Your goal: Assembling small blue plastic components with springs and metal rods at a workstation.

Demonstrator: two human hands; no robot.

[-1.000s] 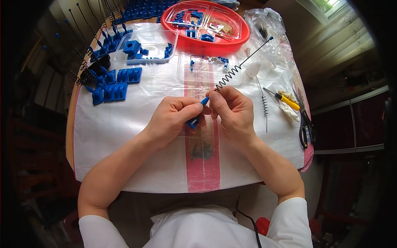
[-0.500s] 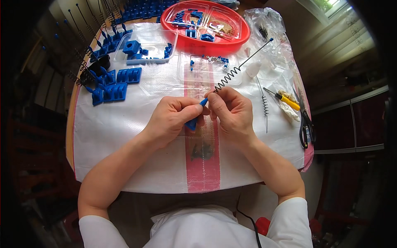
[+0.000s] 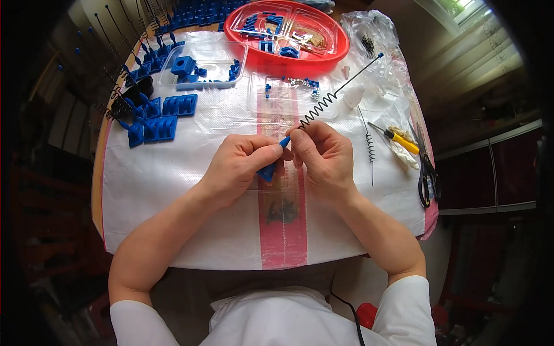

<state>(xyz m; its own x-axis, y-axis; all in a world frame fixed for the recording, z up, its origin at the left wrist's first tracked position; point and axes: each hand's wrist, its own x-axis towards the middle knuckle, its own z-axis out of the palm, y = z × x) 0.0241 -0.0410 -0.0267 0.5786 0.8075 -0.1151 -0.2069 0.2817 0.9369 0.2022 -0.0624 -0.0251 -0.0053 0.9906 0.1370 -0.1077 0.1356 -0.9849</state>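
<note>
- I am pinching a small blue plastic piece (image 3: pixel 269 171) in my left hand (image 3: pixel 239 167), grip closed around it with thumb and forefinger, so its narrow end is pointing up toward the other hand.
- My right hand (image 3: pixel 324 155) is closing its fingertips on the lower end of a black coiled spring wire (image 3: pixel 332 95), bringing that end against the tip of the blue piece; both hands are meeting just above the red stripe (image 3: pixel 283 230) that runs down the white woven sheet (image 3: pixel 173 190) covering the desk.
- The wire's long straight tail is slanting up and away from the stripe, toward the right, so it is staying clear of my fingers, I judge.
- Beyond the stripe's far end, a red round tray (image 3: pixel 340 46) is holding loose blue parts and small pieces, within reach.
- Left of the stripe, rows of blue moulded blocks (image 3: pixel 167 115) are lying grouped, and a clear tray (image 3: pixel 202 66) is keeping more blue bits together.
- Right of the stripe, a second spring wire (image 3: pixel 369 147) is lying flat, then a yellow-handled screwdriver (image 3: pixel 398 138), then black scissors (image 3: pixel 427 173) near the desk edge, and a clear plastic bag (image 3: pixel 375 34) farther back.
</note>
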